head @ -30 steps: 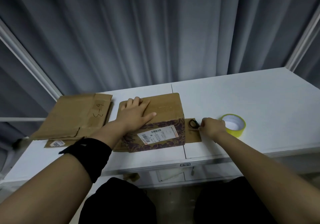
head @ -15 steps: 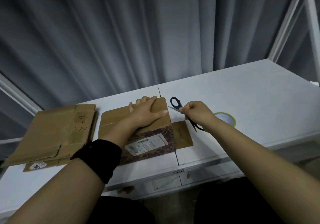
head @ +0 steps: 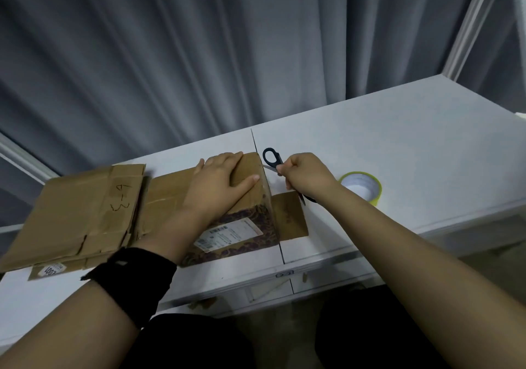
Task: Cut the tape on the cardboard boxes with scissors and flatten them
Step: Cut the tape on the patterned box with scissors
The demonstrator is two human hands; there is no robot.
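— Two hands on one job? Where's the cardboard box (head: 250, 212)?

— Middle of the white tabletop (head: 398, 146), near its front edge, not yet flattened.

— Held how?

— Flat across the box top, the left hand (head: 219, 180). Fingers (head: 225, 159) straight and together, thumb stretched toward the right edge. Pressing down, not gripping.

— And the right hand (head: 306, 176)?

— Clenched around the scissors (head: 271, 158), just beside the box's right side. One black loop handle sticking out beyond the fist, a grey blade tip pointing left at the top right edge of the box. Touching or not: cannot tell.

— Rest of the scissors?

— Another dark part poking out below the fist, over the open flap (head: 290, 217) lying flat on the tabletop to the right of the box.

— Anything on the box front?

— White shipping label (head: 227, 233) on a dark patterned band, facing the person.

— To the left?

— Stack of flattened boxes (head: 76, 212), right up against the standing one. Handwritten marks on the top sheet, a small white sticker at the near corner.

— To the right?

— Roll of yellow-green tape (head: 361, 187), lying flat, close to the right wrist and apart from the box.

— Elsewhere?

— Black band (head: 133, 277) around the left wrist. Grey pleated curtain (head: 199, 55) behind the tabletop.
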